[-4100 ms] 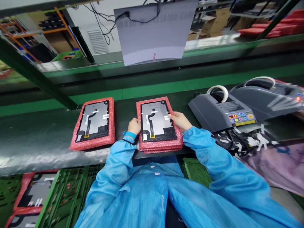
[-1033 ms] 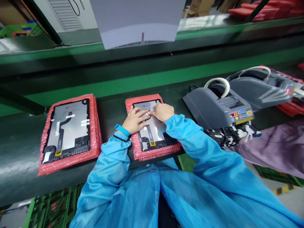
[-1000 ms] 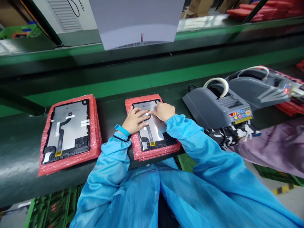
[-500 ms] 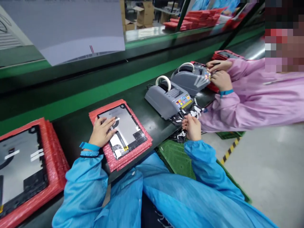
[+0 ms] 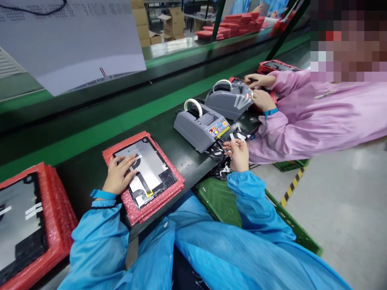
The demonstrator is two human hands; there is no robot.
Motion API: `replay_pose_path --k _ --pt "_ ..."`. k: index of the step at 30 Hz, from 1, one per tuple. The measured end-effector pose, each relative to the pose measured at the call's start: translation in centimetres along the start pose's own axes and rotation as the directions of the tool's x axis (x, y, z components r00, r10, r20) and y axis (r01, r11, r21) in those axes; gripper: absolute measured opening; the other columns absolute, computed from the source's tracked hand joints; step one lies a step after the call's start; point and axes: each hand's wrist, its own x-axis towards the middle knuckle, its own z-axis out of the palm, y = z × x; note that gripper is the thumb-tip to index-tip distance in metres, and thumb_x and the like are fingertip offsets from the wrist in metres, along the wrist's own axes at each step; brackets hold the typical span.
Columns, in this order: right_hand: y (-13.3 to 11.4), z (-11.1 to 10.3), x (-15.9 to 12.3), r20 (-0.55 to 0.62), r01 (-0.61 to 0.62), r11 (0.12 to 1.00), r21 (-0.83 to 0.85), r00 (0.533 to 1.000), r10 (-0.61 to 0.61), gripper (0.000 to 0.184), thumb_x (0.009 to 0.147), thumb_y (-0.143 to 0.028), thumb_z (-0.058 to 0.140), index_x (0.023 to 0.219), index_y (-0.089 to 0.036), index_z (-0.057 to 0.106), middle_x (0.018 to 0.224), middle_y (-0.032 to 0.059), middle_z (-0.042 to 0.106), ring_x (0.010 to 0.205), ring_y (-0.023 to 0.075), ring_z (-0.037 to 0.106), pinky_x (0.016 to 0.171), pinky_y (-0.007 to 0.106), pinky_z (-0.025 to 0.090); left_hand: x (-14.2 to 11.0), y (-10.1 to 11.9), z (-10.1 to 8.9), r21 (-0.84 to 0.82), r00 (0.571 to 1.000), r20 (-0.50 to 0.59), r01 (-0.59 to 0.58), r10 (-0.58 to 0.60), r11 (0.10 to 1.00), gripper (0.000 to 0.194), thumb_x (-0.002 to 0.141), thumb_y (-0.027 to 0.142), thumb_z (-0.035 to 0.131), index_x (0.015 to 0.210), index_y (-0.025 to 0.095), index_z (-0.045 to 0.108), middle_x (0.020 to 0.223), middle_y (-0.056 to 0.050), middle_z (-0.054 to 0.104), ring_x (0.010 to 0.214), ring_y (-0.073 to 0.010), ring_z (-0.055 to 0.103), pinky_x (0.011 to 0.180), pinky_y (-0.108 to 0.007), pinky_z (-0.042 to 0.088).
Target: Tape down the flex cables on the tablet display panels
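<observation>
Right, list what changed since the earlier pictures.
The bare right hand has left the black-framed silver panel and moved right, near the nearer grey tape dispenser; a white strip now shows at its fingers. The left hand still rests on the panel, which stays on its red bubble-wrap stack.

Left hand (image 5: 119, 176) flat on panel, right hand (image 5: 239, 156) raised by the tape dispenser (image 5: 195, 129).
Panel (image 5: 155, 167) lies on red bubble wrap (image 5: 133, 207) at the edge of the dark bench (image 5: 181, 161), fingers spread near its upper-left edge. White strip (image 5: 232, 137) at right fingertips, can't tell if pinched. Second panel (image 5: 9, 241) at far left, also on red wrap. Second dispenser (image 5: 226, 102) behind the first; co-worker's hands (image 5: 263, 98) just beside it, pink sleeves. Green crate (image 5: 216, 201) below bench.
</observation>
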Motion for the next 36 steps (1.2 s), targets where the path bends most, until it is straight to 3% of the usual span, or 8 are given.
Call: replay_pose_path --k 9,13,16,19,22,27,33,36 --pt "0.2 1.5 0.9 0.031 0.049 0.999 -0.020 0.998 -0.048 0.056 0.052 -0.048 0.075 0.085 -0.025 0.037 0.066 -0.0069 0.058 0.054 0.0099 0.058 0.041 0.017 0.036 0.7 1.4 -1.2 -0.010 0.999 -0.032 0.020 -0.020 1.000 0.044 0.088 0.050 0.044 0.115 0.024 0.066 0.130 -0.009 0.063 0.117 -0.0333 0.046 0.104 -0.056 0.033" --pt "-0.2 1.1 0.4 -0.001 0.112 0.994 -0.018 0.994 -0.112 0.058 0.050 -0.037 0.076 0.088 -0.026 0.034 0.064 -0.0085 0.060 0.054 0.0101 0.057 0.044 0.018 0.034 2.0 4.3 -2.5 -0.013 0.995 -0.095 0.019 -0.020 1.000 0.036 0.087 0.049 0.051 0.107 0.024 0.068 0.121 -0.009 0.066 0.115 -0.0316 0.050 0.104 -0.054 0.033" --pt "-1.4 1.1 -1.5 0.075 0.221 0.972 -0.076 0.974 -0.216 0.054 0.056 -0.033 0.074 0.091 -0.026 0.034 0.065 -0.0091 0.061 0.057 0.0098 0.058 0.053 0.021 0.042 3.2 7.6 -2.9 -0.076 0.996 -0.086 0.004 -0.011 0.997 0.031 0.089 0.046 0.052 0.101 0.022 0.068 0.109 -0.009 0.070 0.106 -0.0280 0.055 0.100 -0.050 0.037" --pt "-2.8 2.3 -4.5 0.312 0.273 0.955 -0.115 0.923 -0.226 0.049 0.063 -0.031 0.073 0.095 -0.026 0.035 0.068 -0.0077 0.063 0.061 0.0109 0.060 0.060 0.025 0.046 4.6 11.1 -2.4 -0.200 1.000 -0.016 -0.022 0.019 0.980 0.029 0.091 0.044 0.051 0.097 0.021 0.068 0.099 -0.007 0.071 0.097 -0.0239 0.058 0.096 -0.045 0.040" --pt "-3.6 4.9 -7.2 0.573 0.259 0.960 -0.106 0.805 -0.154 0.047 0.068 -0.034 0.072 0.098 -0.026 0.036 0.071 -0.0058 0.064 0.063 0.0117 0.060 0.060 0.025 0.046 5.8 13.5 -1.5 -0.323 0.997 0.028 -0.061 0.074 0.945 0.028 0.091 0.044 0.054 0.094 0.019 0.066 0.092 -0.006 0.071 0.092 -0.0213 0.059 0.091 -0.040 0.042" --pt "-3.0 9.0 -8.9 0.791 0.264 0.957 -0.120 0.608 -0.069 0.045 0.074 -0.040 0.069 0.101 -0.025 0.036 0.072 -0.0049 0.065 0.060 0.0115 0.058 0.057 0.026 0.044 6.0 13.6 -0.7 -0.376 0.999 0.053 0.021 -0.001 0.927 0.025 0.091 0.039 0.057 0.078 0.018 0.061 0.080 -0.004 0.067 0.085 -0.0189 0.057 0.082 -0.034 0.045" --pt "-1.5 11.3 -8.1 0.791 0.172 0.974 -0.147 0.612 0.012 0.051 0.069 -0.040 0.073 0.099 -0.025 0.035 0.082 0.0001 0.068 0.073 0.0158 0.064 0.063 0.029 0.049 4.9 11.9 -0.9 -0.406 0.961 0.083 0.275 -0.265 0.871 0.020 0.087 0.023 0.061 0.068 0.018 0.057 0.074 0.000 0.065 0.077 -0.0160 0.057 0.082 -0.031 0.044" --pt "-1.1 12.2 -8.1 0.811 0.120 0.982 -0.144 0.583 0.048 0.051 0.068 -0.039 0.073 0.099 -0.025 0.035 0.074 -0.0030 0.065 0.068 0.0146 0.063 0.063 0.029 0.048 4.8 11.5 -0.9 -0.409 0.936 0.120 0.350 -0.331 0.842 0.018 0.084 0.021 0.064 0.068 0.018 0.058 0.073 0.000 0.064 0.079 -0.0162 0.057 0.082 -0.031 0.044"
